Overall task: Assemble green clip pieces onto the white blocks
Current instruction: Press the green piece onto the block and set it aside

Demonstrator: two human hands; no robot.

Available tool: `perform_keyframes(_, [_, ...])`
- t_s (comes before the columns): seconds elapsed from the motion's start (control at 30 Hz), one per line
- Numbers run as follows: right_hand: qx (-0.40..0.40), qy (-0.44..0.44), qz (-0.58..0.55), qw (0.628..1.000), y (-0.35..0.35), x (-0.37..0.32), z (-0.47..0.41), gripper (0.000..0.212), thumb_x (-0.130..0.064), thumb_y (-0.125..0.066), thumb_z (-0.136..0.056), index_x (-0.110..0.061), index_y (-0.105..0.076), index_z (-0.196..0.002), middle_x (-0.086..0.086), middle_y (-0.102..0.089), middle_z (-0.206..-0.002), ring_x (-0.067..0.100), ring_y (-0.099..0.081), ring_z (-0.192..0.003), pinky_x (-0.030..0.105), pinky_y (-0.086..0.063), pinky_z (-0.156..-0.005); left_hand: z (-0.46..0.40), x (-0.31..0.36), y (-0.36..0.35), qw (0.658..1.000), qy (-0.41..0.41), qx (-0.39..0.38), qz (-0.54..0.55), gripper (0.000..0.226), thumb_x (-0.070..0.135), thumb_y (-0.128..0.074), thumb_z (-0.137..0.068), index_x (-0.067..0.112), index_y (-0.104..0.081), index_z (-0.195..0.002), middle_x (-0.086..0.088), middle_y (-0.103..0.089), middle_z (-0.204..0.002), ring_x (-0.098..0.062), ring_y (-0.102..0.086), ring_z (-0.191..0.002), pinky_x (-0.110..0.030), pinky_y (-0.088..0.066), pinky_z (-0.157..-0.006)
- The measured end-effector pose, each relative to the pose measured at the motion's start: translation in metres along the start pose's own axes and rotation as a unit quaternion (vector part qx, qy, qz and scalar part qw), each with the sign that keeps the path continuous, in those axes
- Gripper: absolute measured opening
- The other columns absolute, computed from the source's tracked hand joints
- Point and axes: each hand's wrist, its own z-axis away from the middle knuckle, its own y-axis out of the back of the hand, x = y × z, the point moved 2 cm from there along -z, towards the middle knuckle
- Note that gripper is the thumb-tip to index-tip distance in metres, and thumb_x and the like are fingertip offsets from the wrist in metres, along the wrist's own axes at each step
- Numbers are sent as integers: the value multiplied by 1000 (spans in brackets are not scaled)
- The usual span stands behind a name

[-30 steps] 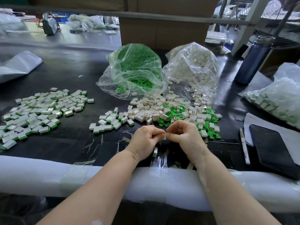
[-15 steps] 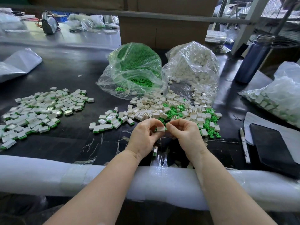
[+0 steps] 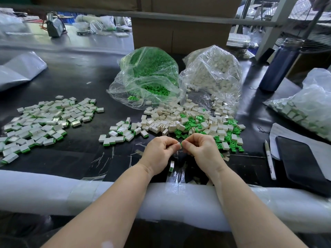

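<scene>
Your left hand [image 3: 160,152] is curled, thumb and forefinger pinching what I take to be a small white plastic block, though your fingers hide nearly all of it. At three o'clock from it, almost touching, your right hand [image 3: 202,149] pinches a small green plastic clip piece [image 3: 181,145], of which only a sliver shows, between the two sets of fingertips. Its long axis cannot be read. The join looks to run left to right, so press the hands straight together. More loose white blocks and green clips [image 3: 193,122] lie at twelve o'clock, just beyond your knuckles.
</scene>
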Motion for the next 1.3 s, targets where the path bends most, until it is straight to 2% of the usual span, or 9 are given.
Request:
perform_keyframes(0.23, [-25, -7, 25, 999, 2, 0, 1, 17, -7, -64, -85, -11, -64, -69, 11, -68, -67, 14, -59, -61, 29, -50, -66, 0, 1, -1, 998, -27, -12, -48, 11, 17, -62, -88, 11, -71, -90, 5, -61, -78, -14, -58, -81, -28, -47, -80])
perform_keyframes(0.37, [-21, -3, -13, 1000, 2, 0, 0, 18, -6, -63, -86, -13, -63, -70, -2, -64, -59, 4, -57, -54, 17, -45, -57, 0, 0, -1, 1000, -25, 2, -15, 10, 17, -62, -88, 13, -71, -91, 7, -63, -77, -12, -59, -80, -28, -48, -81])
perform_keyframes(0.5, [16, 8, -58, 998, -1, 2, -1, 9, -4, -62, -86, -12, -64, -83, 16, -65, -76, 29, -64, -72, 37, -55, -73, -2, 0, -3, 999, -12, 31, 14, 15, 20, -62, -88, 15, -70, -101, 7, -67, -85, -9, -62, -85, -19, -48, -82])
perform_keyframes(0.63, [26, 7, -80, 996, -1, 3, -1, 11, 1, -62, -85, -10, -64, -89, 12, -64, -70, 16, -65, -64, 28, -56, -65, -2, -1, -4, 999, -21, 20, 30, 11, 21, -64, -87, 27, -62, -96, -2, -66, -79, -12, -62, -74, -22, -50, -75])
perform_keyframes(0.73, [29, -1, -81, 996, -1, 3, -2, 10, 0, -63, -85, -9, -67, -83, 14, -70, -78, 20, -67, -70, 27, -57, -67, -2, -1, -4, 999, -33, 25, 1, 20, 19, -72, -80, 26, -55, -88, 5, -59, -71, -5, -52, -61, -19, -45, -65])
perform_keyframes(0.83, [13, -1, -100, 995, 0, 2, -1, 9, -2, -64, -84, -9, -69, -84, 7, -72, -75, 17, -69, -69, 22, -56, -62, -3, -1, -2, 999, -28, 45, 9, 6, 20, -67, -85, 18, -63, -90, 3, -63, -78, -13, -58, -73, -25, -49, -75])
perform_keyframes(0.97, [16, 7, -99, 995, 1, 3, -2, 8, -2, -64, -85, -7, -67, -79, -3, -68, -60, 3, -63, -56, 13, -47, -53, -3, 0, 0, 999, -16, 36, 35, 6, 19, -60, -89, 20, -66, -86, 6, -65, -80, -11, -60, -80, -20, -47, -79])
perform_keyframes(1.13, [17, 5, -65, 998, -2, 3, -3, 12, -6, -65, -86, -9, -66, -74, -4, -64, -59, 1, -57, -52, 13, -45, -53, -2, 2, 1, 997, -9, 33, 67, 10, 13, -60, -89, 18, -67, -85, 12, -64, -75, -1, -60, -76, -7, -46, -74])
perform_keyframes(1.3, [-1, 0, -26, 1000, -1, 1, -1, 17, -5, -64, -85, -12, -65, -70, 4, -65, -62, 4, -58, -52, 13, -45, -53, 0, 1, 0, 999, -6, 32, 14, 10, 15, -63, -88, 11, -72, -92, 6, -64, -77, -10, -60, -80, -16, -46, -76])
